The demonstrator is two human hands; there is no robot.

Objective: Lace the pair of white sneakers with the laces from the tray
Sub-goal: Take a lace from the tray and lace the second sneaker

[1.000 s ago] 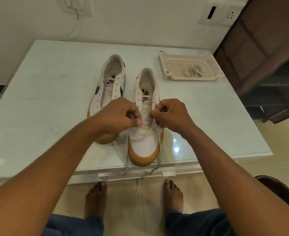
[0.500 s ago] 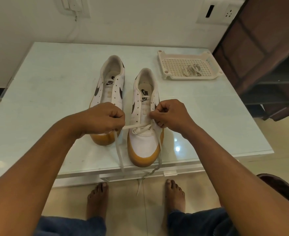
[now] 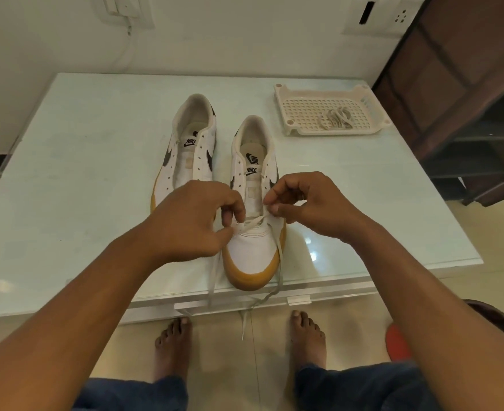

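- Nearest, off the near table edge: two loose lace (image 3: pixel 278 280) tails, hanging limp toward the floor; soft, flat, light, bound to twist and slip if held slackly.
- Just beyond, right shoe (image 3: pixel 255 221) toe-near on the table (image 3: pixel 67 173), gum sole at the near edge, only the lowest eyelets threaded by the look of it.
- Left hand (image 3: pixel 191 221) closed, thumb and forefinger pinching the lace at the left side of the lowest eyelets.
- Right hand (image 3: pixel 310 203) closed too, fingertips pinched at the right eyelet row; seems to hold the lace there, though the contact itself is hidden by the fingers.
- Best hold, as a judgement: close to the stiff tip for feeding an eyelet, then further down the flat part for pulling slack through evenly.
- Shoe itself light and likely to slide on the glossy top under a hard pull; steadying by the eyelet flap looks wise.
- Further back and left, second shoe (image 3: pixel 190 149), unlaced, eyelets bare, just beside the first.
- Farthest, at the far right of the table: tray (image 3: pixel 283 114) with the other lace (image 3: pixel 335 118) bundled inside, well apart from both shoes, untouched.
- Task early, by this showing: one shoe barely begun, one not begun.
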